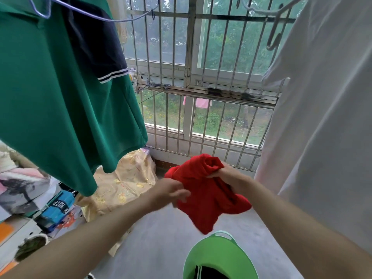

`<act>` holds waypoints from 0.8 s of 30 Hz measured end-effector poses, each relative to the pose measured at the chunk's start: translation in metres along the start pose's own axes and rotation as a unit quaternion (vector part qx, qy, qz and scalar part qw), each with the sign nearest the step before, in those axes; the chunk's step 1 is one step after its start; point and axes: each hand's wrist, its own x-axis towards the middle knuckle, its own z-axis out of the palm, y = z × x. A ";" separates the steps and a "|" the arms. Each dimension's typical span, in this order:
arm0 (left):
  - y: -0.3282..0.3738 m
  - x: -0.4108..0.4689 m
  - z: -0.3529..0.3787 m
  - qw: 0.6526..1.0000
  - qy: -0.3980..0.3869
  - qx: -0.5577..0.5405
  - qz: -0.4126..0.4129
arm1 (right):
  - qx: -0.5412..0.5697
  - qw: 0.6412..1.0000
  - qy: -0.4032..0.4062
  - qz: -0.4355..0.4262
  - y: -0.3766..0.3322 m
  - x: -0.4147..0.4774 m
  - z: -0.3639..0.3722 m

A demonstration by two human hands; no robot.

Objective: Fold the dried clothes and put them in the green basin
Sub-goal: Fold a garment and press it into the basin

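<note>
Above the green basin (pixel 211 252), a person's left hand (pixel 171 190) and right hand (pixel 228 176) grip a bunched red garment (pixel 203 202), held off the floor (pixel 157 250) apparently for folding.

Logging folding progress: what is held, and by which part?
A crumpled red cloth garment: the right hand grips a bunched upper fold, the left hand grips its left edge.

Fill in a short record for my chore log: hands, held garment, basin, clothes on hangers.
left hand: grips the red garment's left edge
right hand: grips its bunched top
red garment: crumpled, held in the air, not in the basin
green basin: on the floor, holds a dark striped item
hanging: green shirt at left, white garment at right
</note>
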 end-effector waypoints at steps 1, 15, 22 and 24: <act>-0.006 0.001 -0.006 0.996 0.077 -0.039 -0.037 | 0.002 1.000 0.005 0.002 -0.003 -0.002 -0.003; -0.013 0.010 -0.008 0.829 0.064 -0.438 -0.343 | 0.111 0.992 0.019 0.050 -0.010 -0.013 -0.013; -0.030 0.010 -0.029 0.753 0.291 -0.465 -0.363 | 0.157 0.984 0.038 0.075 -0.004 -0.014 -0.007; -0.028 0.004 -0.029 0.697 0.269 -0.528 -0.403 | 0.164 0.983 0.043 0.070 -0.007 -0.014 -0.005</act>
